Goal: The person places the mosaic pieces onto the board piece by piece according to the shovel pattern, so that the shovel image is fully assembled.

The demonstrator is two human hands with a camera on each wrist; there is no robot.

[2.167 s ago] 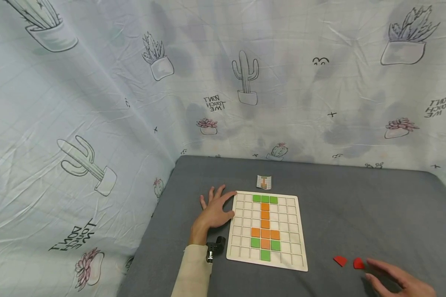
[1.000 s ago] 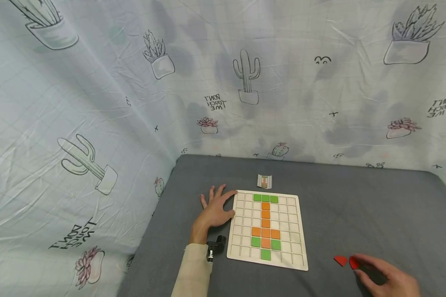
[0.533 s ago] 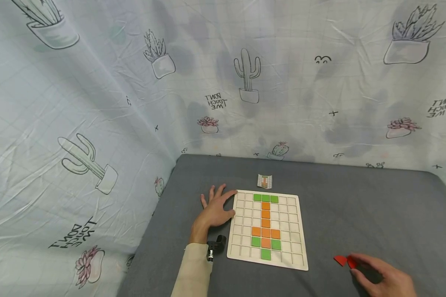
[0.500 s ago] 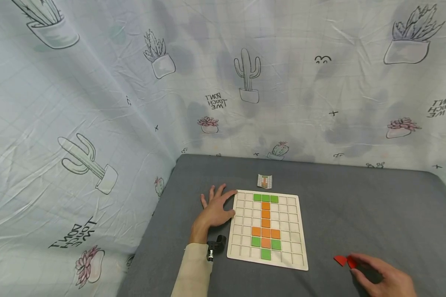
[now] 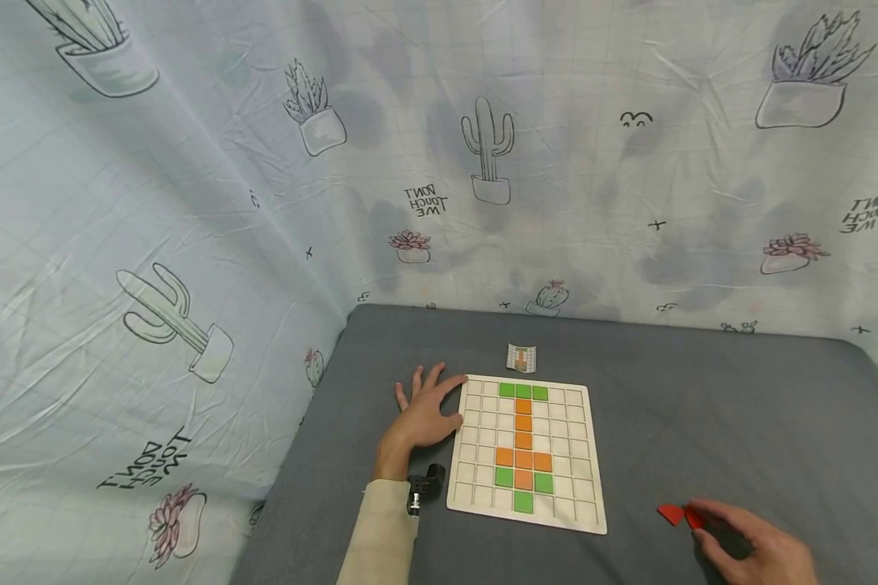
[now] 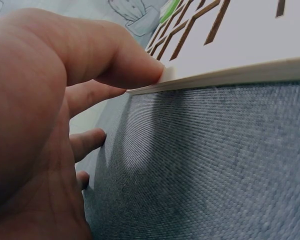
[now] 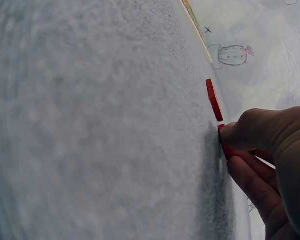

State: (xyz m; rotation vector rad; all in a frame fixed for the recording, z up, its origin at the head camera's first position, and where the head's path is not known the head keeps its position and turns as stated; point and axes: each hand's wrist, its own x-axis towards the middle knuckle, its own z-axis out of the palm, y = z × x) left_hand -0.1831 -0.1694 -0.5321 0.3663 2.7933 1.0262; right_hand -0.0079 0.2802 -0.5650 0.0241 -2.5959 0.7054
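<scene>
My left hand (image 5: 423, 416) touches the left edge of a pale wooden grid board (image 5: 483, 508), with its thumb and index fingertip on the rim and the other fingers spread on the cloth. Green and orange square tiles (image 5: 523, 439) fill a central column of cells and several beside it. To the board's right, my right hand (image 5: 764, 546) pinches a small red tile (image 5: 692, 517) between thumb and fingers, down at the cloth. Just left of it lies another red tile (image 5: 671, 513), pointed at its lower end; the right wrist view shows a narrow gap between them.
A small printed card (image 5: 521, 358) with a grid pattern lies beyond the board's far edge. Grey cloth (image 5: 673, 390) covers the table. Pale curtains (image 5: 571, 162) with cactus drawings hang behind and at the left.
My right hand has moved left, taken hold of the right-hand red tile and slid it close to the other one. The left hand and the board have stayed put.
</scene>
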